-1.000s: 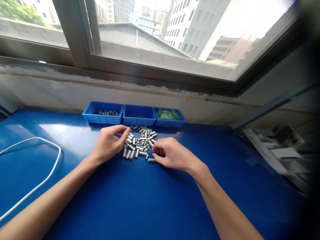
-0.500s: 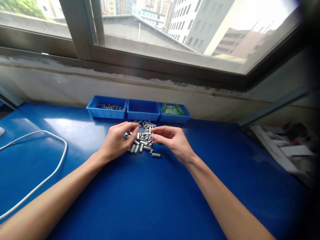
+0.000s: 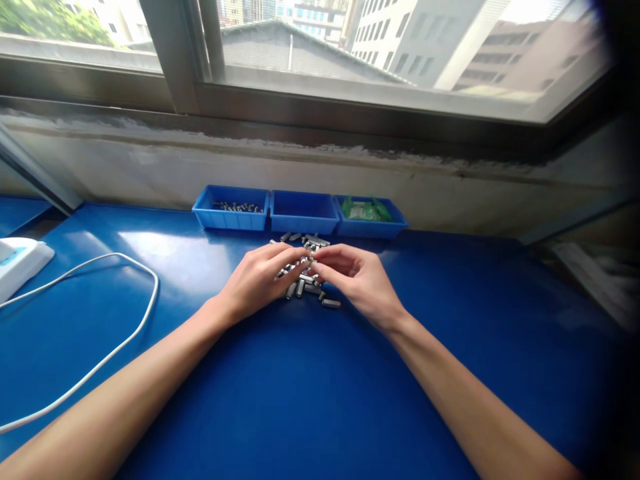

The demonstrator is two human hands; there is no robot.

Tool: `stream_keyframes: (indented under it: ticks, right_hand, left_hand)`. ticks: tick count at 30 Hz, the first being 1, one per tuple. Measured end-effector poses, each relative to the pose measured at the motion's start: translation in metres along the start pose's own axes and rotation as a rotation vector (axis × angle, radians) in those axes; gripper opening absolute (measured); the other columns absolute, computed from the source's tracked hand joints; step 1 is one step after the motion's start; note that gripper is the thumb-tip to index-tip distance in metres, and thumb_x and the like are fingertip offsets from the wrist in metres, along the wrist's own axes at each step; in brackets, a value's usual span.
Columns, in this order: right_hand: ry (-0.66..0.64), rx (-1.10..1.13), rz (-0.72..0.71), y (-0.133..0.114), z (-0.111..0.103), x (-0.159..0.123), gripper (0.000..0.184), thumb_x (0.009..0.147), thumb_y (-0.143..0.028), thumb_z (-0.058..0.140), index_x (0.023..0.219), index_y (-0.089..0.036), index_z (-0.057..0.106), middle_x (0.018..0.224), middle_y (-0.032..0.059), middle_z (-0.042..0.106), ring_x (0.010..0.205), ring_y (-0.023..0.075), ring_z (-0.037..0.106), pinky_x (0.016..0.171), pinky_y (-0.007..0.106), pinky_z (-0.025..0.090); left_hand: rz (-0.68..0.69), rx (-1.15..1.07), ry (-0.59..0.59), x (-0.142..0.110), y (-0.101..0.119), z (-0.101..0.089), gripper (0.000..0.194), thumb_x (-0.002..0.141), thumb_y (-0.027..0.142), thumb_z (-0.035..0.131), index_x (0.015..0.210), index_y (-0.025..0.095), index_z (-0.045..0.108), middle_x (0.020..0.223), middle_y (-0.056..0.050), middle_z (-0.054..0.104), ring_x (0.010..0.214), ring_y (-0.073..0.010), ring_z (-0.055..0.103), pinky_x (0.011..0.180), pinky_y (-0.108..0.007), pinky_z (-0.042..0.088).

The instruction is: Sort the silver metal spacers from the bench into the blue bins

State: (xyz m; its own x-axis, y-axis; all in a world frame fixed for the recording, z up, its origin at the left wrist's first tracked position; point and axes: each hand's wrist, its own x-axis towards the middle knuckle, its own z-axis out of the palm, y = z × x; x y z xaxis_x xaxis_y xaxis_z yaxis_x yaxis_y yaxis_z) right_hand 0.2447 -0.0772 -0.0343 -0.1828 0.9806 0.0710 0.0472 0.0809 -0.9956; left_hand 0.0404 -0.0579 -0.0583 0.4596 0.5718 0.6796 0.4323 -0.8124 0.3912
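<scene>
Likely working small part [image 3: 311, 259] two-handed, over loose metal pieces [image 3: 301, 288] on table [image 3: 300, 387], in front of bins [image 3: 304, 225]. Seemingly pinching it with right hand [image 3: 367, 280]; with left hand [image 3: 265, 273] pinched nearly closed alongside, cannot tell on what. Calls for steady, aligned grip next.

- A workshop, by the look of it, of the small-parts kind
- A heap of loose silvery metal pieces [image 3: 331, 303] lies on the broad blue benchtop [image 3: 310, 400]
- Blue plastic bins [image 3: 304, 224], three in a row, line its back edge; the leftmost bin [image 3: 233, 221] contains small metal parts [image 3: 239, 207]
- A white cable [image 3: 154, 293] trails across the left side
- Behind, a plain wall [image 3: 150, 160] has rough, patchy finishing beneath the window frame [image 3: 183, 80]
- Tall buildings [image 3: 390, 40] outside place it in a city
</scene>
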Motion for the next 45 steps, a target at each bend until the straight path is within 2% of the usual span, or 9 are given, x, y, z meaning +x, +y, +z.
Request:
stream_keyframes:
  ticks: [7, 17, 21, 25, 28, 31, 35, 39, 45]
  right_hand:
    - [0.025, -0.1, -0.04, 0.004, -0.002, -0.002, 0.033, 0.077, -0.041, 0.083, 0.09, -0.021, 0.06, 0.087, 0.0022, 0.076, 0.081, 0.0201, 0.075, 0.074, 0.03, 0.059]
    - [0.009, -0.285, -0.154, 0.001, 0.003, -0.005, 0.028, 0.083, -0.039, 0.076, 0.094, -0.025, 0.054, 0.093, 0.0035, 0.077, 0.091, 0.0244, 0.077, 0.082, 0.036, 0.06]
    - [-0.008, -0.573, -0.303, -0.005, -0.008, -0.003, 0.016, 0.089, -0.03, 0.069, 0.1, -0.023, 0.06, 0.094, 0.0041, 0.076, 0.086, 0.0218, 0.074, 0.079, 0.034, 0.058]
    - [-0.191, -0.936, -0.486, -0.009, -0.024, -0.003, 0.01, 0.09, -0.022, 0.064, 0.099, -0.021, 0.069, 0.104, 0.0088, 0.073, 0.098, 0.0251, 0.068, 0.088, 0.038, 0.053]
    - [-0.307, -0.992, -0.478, -0.009, -0.029, -0.004, 0.018, 0.091, -0.019, 0.06, 0.105, -0.02, 0.072, 0.108, 0.01, 0.072, 0.102, 0.0255, 0.066, 0.088, 0.037, 0.053]
    - [-0.335, -0.989, -0.452, -0.007, -0.029, -0.004, 0.022, 0.092, -0.017, 0.058, 0.109, -0.02, 0.072, 0.11, 0.01, 0.071, 0.1, 0.0244, 0.067, 0.088, 0.036, 0.053]
    - [-0.34, -0.974, -0.466, -0.004, -0.028, -0.002, 0.017, 0.095, -0.018, 0.057, 0.104, -0.019, 0.072, 0.106, 0.0093, 0.073, 0.098, 0.0227, 0.068, 0.087, 0.034, 0.052]
    - [-0.31, -0.963, -0.474, -0.004, -0.026, -0.002, 0.012, 0.092, -0.015, 0.06, 0.097, -0.018, 0.071, 0.099, 0.0076, 0.073, 0.09, 0.0206, 0.069, 0.081, 0.031, 0.051]
    - [-0.247, -0.899, -0.454, -0.003, -0.024, 0.0, 0.013, 0.088, -0.011, 0.063, 0.093, -0.018, 0.071, 0.091, 0.0051, 0.075, 0.081, 0.0183, 0.069, 0.076, 0.029, 0.052]
  left_hand:
    - [0.051, -0.005, 0.011, 0.0, -0.002, 0.0, 0.015, 0.099, 0.02, 0.059, 0.112, 0.016, 0.067, 0.103, -0.009, 0.074, 0.09, -0.0162, 0.069, 0.082, -0.027, 0.054]
    - [0.059, 0.008, -0.016, -0.002, -0.006, 0.001, 0.017, 0.1, 0.019, 0.056, 0.109, 0.017, 0.069, 0.104, -0.01, 0.075, 0.089, -0.0166, 0.071, 0.078, -0.027, 0.055]
    - [-0.107, 0.097, 0.175, 0.005, -0.012, -0.008, 0.013, 0.095, 0.025, 0.065, 0.099, 0.017, 0.074, 0.091, -0.005, 0.077, 0.079, -0.015, 0.071, 0.075, -0.025, 0.055]
    - [-0.402, 0.148, 0.432, 0.021, -0.036, -0.029, 0.02, 0.091, 0.036, 0.07, 0.088, 0.018, 0.077, 0.08, -0.003, 0.078, 0.066, -0.0159, 0.071, 0.059, -0.026, 0.054]
    - [-0.512, 0.122, 0.463, 0.029, -0.056, -0.041, 0.026, 0.091, 0.04, 0.067, 0.084, 0.017, 0.078, 0.068, -0.001, 0.075, 0.055, -0.0131, 0.068, 0.052, -0.024, 0.052]
    - [-0.559, 0.098, 0.423, 0.028, -0.063, -0.042, 0.028, 0.091, 0.039, 0.067, 0.091, 0.013, 0.078, 0.071, -0.002, 0.075, 0.053, -0.0107, 0.066, 0.048, -0.02, 0.048]
    - [-0.37, 0.191, 0.368, 0.018, -0.045, -0.03, 0.017, 0.09, 0.029, 0.069, 0.097, 0.016, 0.077, 0.088, -0.005, 0.076, 0.062, -0.0111, 0.067, 0.057, -0.022, 0.052]
    - [-0.167, 0.158, 0.201, 0.009, -0.022, -0.017, 0.016, 0.093, 0.024, 0.063, 0.098, 0.016, 0.076, 0.081, -0.003, 0.072, 0.062, -0.01, 0.063, 0.062, -0.021, 0.051]
    - [-0.107, 0.111, 0.114, 0.004, -0.01, -0.008, 0.017, 0.094, 0.021, 0.06, 0.104, 0.017, 0.073, 0.083, -0.002, 0.072, 0.062, -0.0101, 0.062, 0.064, -0.022, 0.048]
